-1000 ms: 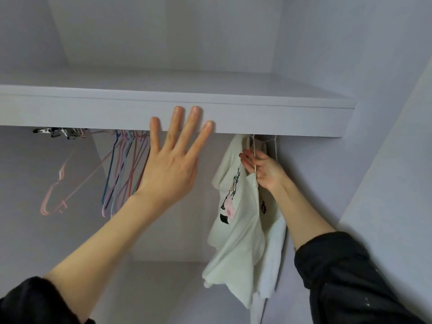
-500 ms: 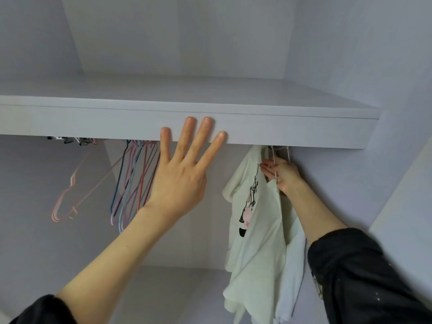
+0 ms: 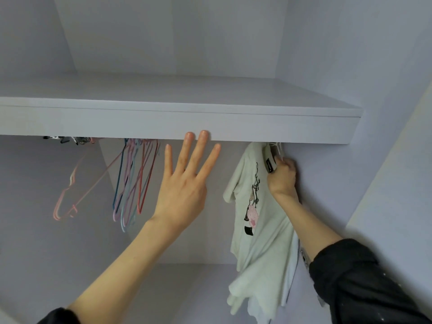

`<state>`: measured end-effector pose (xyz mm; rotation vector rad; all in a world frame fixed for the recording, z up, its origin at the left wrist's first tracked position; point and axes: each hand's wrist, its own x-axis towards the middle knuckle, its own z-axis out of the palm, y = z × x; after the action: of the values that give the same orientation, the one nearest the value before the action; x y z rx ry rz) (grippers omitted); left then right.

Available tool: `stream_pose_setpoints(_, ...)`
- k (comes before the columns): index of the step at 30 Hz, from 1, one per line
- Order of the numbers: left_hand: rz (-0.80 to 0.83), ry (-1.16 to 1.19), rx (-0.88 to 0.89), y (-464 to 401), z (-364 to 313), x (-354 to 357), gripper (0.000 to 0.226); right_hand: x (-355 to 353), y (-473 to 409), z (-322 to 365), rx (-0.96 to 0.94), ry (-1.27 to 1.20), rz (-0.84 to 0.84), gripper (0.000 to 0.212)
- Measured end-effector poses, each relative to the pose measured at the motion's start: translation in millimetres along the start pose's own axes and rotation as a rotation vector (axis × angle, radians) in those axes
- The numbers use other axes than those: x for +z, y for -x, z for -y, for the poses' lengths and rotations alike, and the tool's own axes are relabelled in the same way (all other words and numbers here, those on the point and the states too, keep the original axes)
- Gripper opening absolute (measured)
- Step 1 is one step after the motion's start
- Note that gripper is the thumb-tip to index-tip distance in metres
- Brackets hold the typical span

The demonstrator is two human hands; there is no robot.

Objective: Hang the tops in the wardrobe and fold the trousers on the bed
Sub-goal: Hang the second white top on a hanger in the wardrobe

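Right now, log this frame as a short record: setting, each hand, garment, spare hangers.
setting: inside a wardrobe, below its shelf
left hand: fingers straight and spread, fingertips at the shelf's front edge, holding nothing
right hand: grips the white hanger at the top of the white printed T-shirt
spare hangers: coloured bunch hanging, one pink hanger apart on the left

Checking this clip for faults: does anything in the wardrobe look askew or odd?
Only one thing: the pale pink wire hanger at far left hangs tilted, apart from the bunch of coloured wire hangers. The white printed T-shirt hangs bunched where the right hand grips its hanger.
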<state>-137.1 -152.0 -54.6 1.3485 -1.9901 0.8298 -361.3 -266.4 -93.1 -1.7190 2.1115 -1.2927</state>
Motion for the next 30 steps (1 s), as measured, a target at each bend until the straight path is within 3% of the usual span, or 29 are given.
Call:
stream_pose_setpoints(4, 0.129, 0.235, -0.039, 27, -11, 2, 0.073, -16, 49, 0, -0.077, 0.075, 0.044, 0.048)
stream_pose_setpoints(8, 0.396, 0.512, -0.054, 61, -14, 7, 0.054, -35, 117, -1, -0.012, 0.038, 0.103, 0.037)
stream_pose_setpoints(13, 0.582, 0.833, -0.08, 118, -28, 10, 0.042, -53, 228, -9, 0.141, -0.047, 0.215, 0.032)
stream_pose_setpoints(17, 0.73, 0.978, 0.062, 172, -56, 0, 0.037, -72, 323, -20, 0.323, -0.135, 0.234, 0.032)
stream_pose_setpoints(22, 0.943, 1.144, 0.282, 239, -110, -40, 0.031, -123, 459, -31, 0.594, -0.154, 0.141, 0.031)
stream_pose_setpoints(24, 1.017, 1.211, 0.408, 265, -141, -69, 0.031, -154, 518, -35, 0.705, -0.124, 0.059, 0.032)
stream_pose_setpoints(30, 1.039, 1.279, 0.864, 339, -232, -159, 0.029, -238, 678, -26, 0.967, -0.072, -0.244, 0.031)
